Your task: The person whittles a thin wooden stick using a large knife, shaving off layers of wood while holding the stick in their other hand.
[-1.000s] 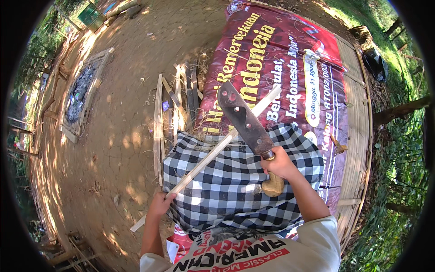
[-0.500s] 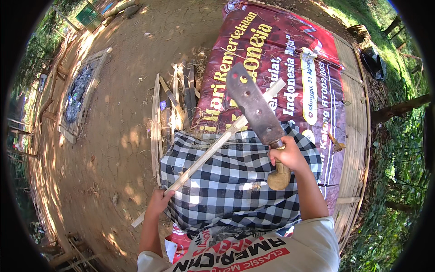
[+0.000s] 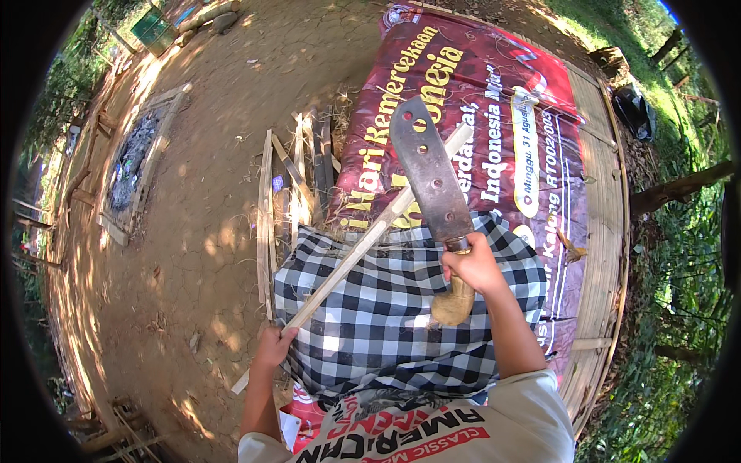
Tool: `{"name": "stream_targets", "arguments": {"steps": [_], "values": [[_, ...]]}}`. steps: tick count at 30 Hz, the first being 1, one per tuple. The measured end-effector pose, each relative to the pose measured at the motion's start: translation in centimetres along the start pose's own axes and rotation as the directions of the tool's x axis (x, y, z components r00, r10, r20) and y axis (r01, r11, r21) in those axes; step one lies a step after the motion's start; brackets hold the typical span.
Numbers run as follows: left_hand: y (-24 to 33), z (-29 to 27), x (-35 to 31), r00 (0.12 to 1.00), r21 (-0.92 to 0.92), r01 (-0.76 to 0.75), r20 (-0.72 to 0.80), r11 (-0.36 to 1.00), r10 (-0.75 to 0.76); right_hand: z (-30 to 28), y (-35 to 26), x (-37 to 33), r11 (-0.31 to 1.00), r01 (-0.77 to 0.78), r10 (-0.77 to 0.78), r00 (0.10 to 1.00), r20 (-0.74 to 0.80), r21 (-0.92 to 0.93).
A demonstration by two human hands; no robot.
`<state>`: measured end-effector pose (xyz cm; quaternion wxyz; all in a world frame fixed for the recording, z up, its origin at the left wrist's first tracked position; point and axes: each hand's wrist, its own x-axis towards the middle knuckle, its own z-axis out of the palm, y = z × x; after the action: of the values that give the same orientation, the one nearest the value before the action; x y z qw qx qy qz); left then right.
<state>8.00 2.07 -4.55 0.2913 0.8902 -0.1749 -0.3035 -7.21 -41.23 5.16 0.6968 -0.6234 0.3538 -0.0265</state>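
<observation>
- Centre: cloth (image 3: 386, 309); banner (image 3: 559, 174) beyond and rightward, upon platform (image 3: 606, 231).
- Diagonal: wooden strip (image 3: 347, 262), from left hand (image 3: 272, 347) across cloth, over banner.
- Right of centre: knife (image 3: 428, 170) in right hand (image 3: 477, 266), crossing above wooden strip.
- Left of banner: loose strips (image 3: 266, 216) on ground (image 3: 201, 170).
- Far left: ash bed (image 3: 133, 166), drum (image 3: 153, 32) beyond.
- Far right, outside platform: bag (image 3: 634, 112).

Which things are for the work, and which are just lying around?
In use:
wooden-handled broad dark metal knife, in the right hand
long pale wooden strip, in the left hand
black-and-white checked cloth, probably

Seemingly lying about:
green metal drum
black plastic bag
curled brown leaf
</observation>
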Motion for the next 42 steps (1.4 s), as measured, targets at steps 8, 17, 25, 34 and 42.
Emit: {"name": "stream_targets", "arguments": {"steps": [8,17,25,34,42], "values": [[2.0,-1.6,-0.6,0.997,0.042,0.050,0.054,0.998,-0.052,-1.7,1.1,-0.3,0.998,-0.050,0.055,0.992,0.111,-0.041],[1.3,-2.0,0.1,0.997,0.082,-0.004,0.077,0.997,-0.002,-1.0,1.8,0.2,0.982,-0.100,0.121,0.985,0.120,-0.162],[1.4,-1.6,0.9,0.996,0.068,0.025,0.083,0.997,-0.031,0.7,2.1,0.8,0.993,-0.084,0.083,0.996,0.017,0.079],[1.2,-1.6,0.9,0.993,0.024,0.053,0.108,0.998,-0.056,0.0,0.5,2.2,0.991,-0.026,0.030,0.999,-0.025,0.134],[2.4,-2.3,0.7,0.998,0.059,-0.004,0.070,0.998,0.000,-3.0,0.0,2.0,0.996,-0.052,0.053,0.999,0.005,-0.078]]}}
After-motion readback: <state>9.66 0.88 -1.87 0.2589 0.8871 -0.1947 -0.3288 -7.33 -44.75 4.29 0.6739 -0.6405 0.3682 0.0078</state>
